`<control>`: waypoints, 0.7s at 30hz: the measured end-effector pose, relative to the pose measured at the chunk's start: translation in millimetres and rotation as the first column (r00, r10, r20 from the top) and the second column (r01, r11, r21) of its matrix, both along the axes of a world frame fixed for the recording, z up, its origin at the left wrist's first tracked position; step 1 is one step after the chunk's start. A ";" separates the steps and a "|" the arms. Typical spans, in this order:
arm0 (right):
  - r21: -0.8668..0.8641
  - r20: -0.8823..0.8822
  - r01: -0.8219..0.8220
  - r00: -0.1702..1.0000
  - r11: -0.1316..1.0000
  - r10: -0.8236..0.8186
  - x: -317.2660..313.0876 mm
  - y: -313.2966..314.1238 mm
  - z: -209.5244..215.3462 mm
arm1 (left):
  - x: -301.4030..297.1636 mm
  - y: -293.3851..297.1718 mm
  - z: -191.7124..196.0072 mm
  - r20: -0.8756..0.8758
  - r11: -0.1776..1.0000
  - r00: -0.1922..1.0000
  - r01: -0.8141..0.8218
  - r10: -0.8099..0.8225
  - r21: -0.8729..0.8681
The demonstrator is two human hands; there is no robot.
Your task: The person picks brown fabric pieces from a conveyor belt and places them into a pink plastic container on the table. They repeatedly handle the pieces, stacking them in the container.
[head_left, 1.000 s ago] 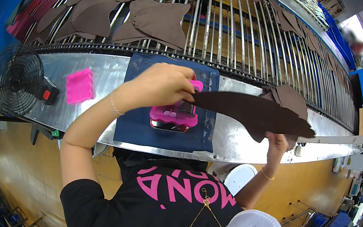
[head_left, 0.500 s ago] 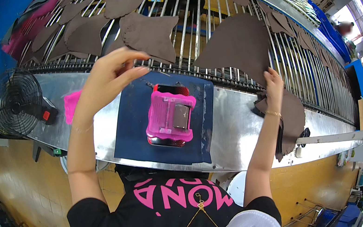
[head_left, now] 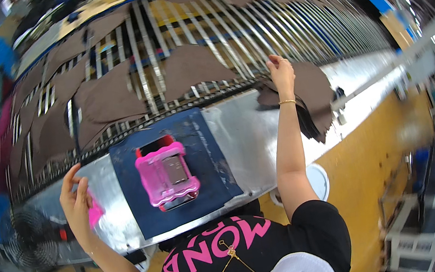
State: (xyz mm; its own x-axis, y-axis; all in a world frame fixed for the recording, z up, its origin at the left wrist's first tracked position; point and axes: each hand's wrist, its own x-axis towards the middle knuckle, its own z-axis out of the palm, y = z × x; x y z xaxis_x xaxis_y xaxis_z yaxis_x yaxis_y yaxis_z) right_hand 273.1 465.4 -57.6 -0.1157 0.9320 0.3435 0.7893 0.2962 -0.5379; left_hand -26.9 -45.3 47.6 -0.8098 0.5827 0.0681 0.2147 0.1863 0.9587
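My left hand [head_left: 75, 199] hangs over the metal ledge with fingers spread and nothing in it, beside a small pink cloth [head_left: 95, 210]. On the right, my right hand [head_left: 283, 76] is raised at the edge of a stack of dark brown cut pieces [head_left: 311, 88]. Its fingers are loosely bent, and I see nothing held in them. A single brown piece [head_left: 191, 71] lies flat on the slatted metal conveyor [head_left: 265, 39] ahead of me. Between my arms, a pink wavy-edged plastic frame [head_left: 152, 180] with a grey rectangular part sits on a dark blue mat [head_left: 210, 165].
More brown pieces [head_left: 110, 95] cover the conveyor's left side. A wire-cage fan [head_left: 29, 237] stands at the left end of the ledge. At the right, a pale bar [head_left: 372, 82] reaches in near the stack. Below is a white bucket [head_left: 319, 181].
The view has turned. My right hand has left the large brown piece, which now lies on the slats, and is by the stack. My left hand has moved from the conveyor edge toward the pink cloth.
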 end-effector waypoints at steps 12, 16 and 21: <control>-0.019 0.368 0.678 0.688 0.735 -0.626 156.0 -73.5 -7.4 | 6.8 59.0 -6.6 0.023 0.955 0.958 0.285 -0.288 0.084; -0.030 0.376 0.725 0.647 0.688 -0.664 154.9 -73.5 -0.3 | 10.0 47.1 -7.5 0.028 0.962 0.963 0.266 -0.268 0.062; -0.060 0.297 0.503 0.833 0.862 -0.466 155.2 -65.3 -0.3 | 8.8 30.4 -5.9 0.036 0.972 0.971 0.233 -0.234 0.037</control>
